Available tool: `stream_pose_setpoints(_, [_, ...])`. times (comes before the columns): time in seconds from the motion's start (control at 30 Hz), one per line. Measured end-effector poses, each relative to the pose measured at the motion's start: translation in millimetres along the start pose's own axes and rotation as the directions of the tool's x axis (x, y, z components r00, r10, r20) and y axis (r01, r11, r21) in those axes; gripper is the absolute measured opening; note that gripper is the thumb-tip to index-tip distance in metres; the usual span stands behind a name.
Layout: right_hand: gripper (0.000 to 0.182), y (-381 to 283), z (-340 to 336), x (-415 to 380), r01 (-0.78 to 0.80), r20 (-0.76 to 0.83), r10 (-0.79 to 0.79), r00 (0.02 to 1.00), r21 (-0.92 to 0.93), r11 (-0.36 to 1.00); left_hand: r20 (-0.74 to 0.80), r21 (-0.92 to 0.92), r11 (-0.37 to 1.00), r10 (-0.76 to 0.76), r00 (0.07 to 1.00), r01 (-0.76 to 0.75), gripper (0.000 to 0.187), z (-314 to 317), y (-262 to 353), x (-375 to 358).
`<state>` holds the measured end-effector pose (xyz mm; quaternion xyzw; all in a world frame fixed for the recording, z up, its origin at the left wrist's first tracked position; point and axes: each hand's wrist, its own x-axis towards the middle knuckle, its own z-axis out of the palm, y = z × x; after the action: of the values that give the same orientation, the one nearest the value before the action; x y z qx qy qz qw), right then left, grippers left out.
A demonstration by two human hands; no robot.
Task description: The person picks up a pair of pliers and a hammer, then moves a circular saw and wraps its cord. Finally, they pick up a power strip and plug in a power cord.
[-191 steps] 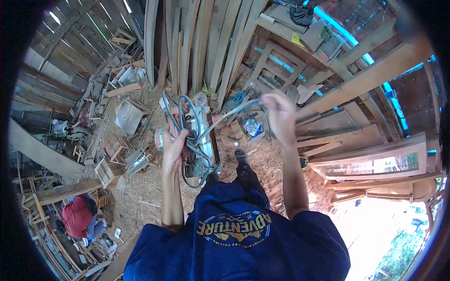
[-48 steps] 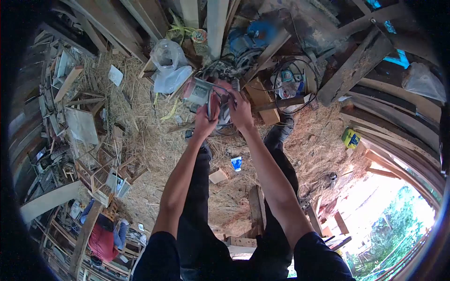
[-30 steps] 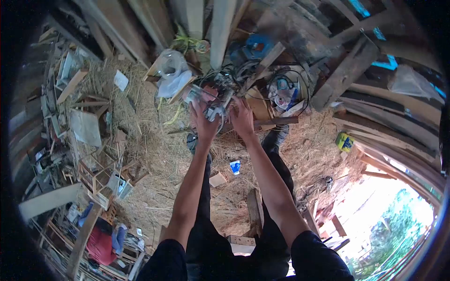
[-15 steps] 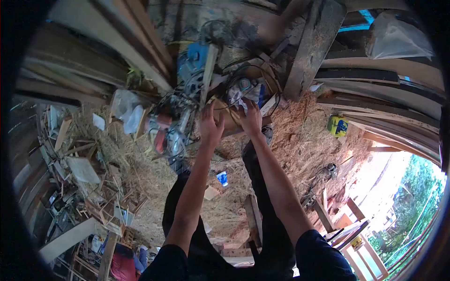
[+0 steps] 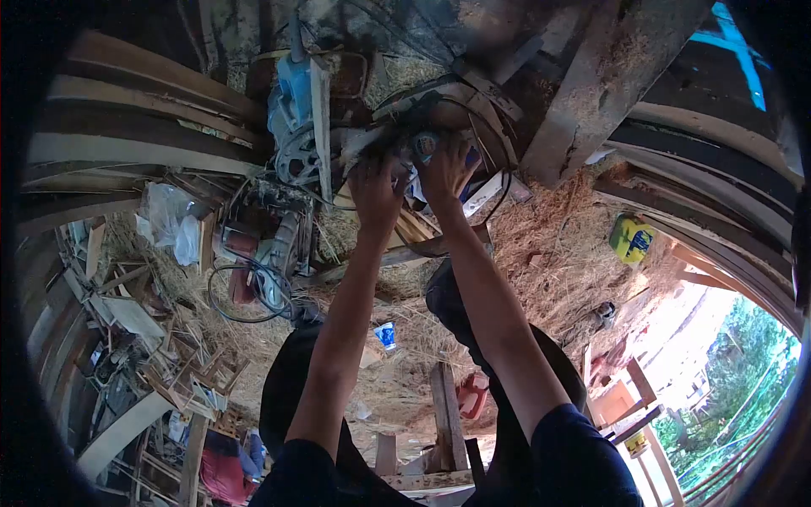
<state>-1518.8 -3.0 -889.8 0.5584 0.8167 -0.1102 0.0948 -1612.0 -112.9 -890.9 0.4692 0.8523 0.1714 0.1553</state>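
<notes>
Both my hands reach forward into the clutter by the wooden boards, close together. My left hand (image 5: 376,193) has its fingers bent over a dark, shadowed thing (image 5: 382,145) whose kind I cannot make out. Beside it, my right hand (image 5: 443,176) curls its fingers at a small round thing with a coloured label (image 5: 425,146); what lies under the fingers is hidden. A black cable (image 5: 509,152) loops around to the right. Just left of my hands stands a narrow upright board (image 5: 320,127), with a blue machine (image 5: 291,97) behind it.
Long planks (image 5: 144,152) are stacked at left, more at right. A wide board (image 5: 583,93) leans near my right hand. A yellow container (image 5: 631,238), a blue-and-white cup (image 5: 385,335) and a red object (image 5: 473,395) lie on shavings. A person in red (image 5: 221,473) is at lower left.
Both hands have moved forward, and my left fingers have bent over the dark thing. The view has shifted, bringing the blue machine and the red object more into sight.
</notes>
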Motion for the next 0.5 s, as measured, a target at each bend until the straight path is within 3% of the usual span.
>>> stream_pose_setpoints(0.07, [0.073,2,7,8,-0.023,-0.014,0.025,1.000,0.091,0.996,-0.033,0.014,0.999,-0.030,0.999,0.031,0.057,3,3,1])
stream_pose_setpoints(0.17, [0.075,2,-11,16,0.000,0.046,-0.002,0.999,0.053,0.999,-0.039,0.093,0.995,-0.035,0.999,0.039,0.061,14,1,2])
stream_pose_setpoints(0.27, [0.077,1,-9,11,0.021,-0.039,-0.018,0.999,0.088,0.996,0.027,-0.094,0.990,-0.098,0.995,0.101,0.070,19,-4,5])
stream_pose_setpoints(0.37, [0.077,8,19,10,0.075,0.007,-0.075,0.997,-0.015,0.997,0.202,-0.034,0.978,-0.194,0.960,0.204,0.075,5,7,9])
stream_pose_setpoints(0.47, [0.077,4,-12,19,0.015,0.236,-0.028,0.971,0.055,0.998,0.177,-0.118,0.978,-0.152,0.972,0.174,0.077,6,0,9])
stream_pose_setpoints(0.5, [0.076,3,-18,18,-0.008,0.242,-0.019,0.970,0.111,0.994,0.180,-0.087,0.986,-0.128,0.975,0.146,0.078,4,-1,6])
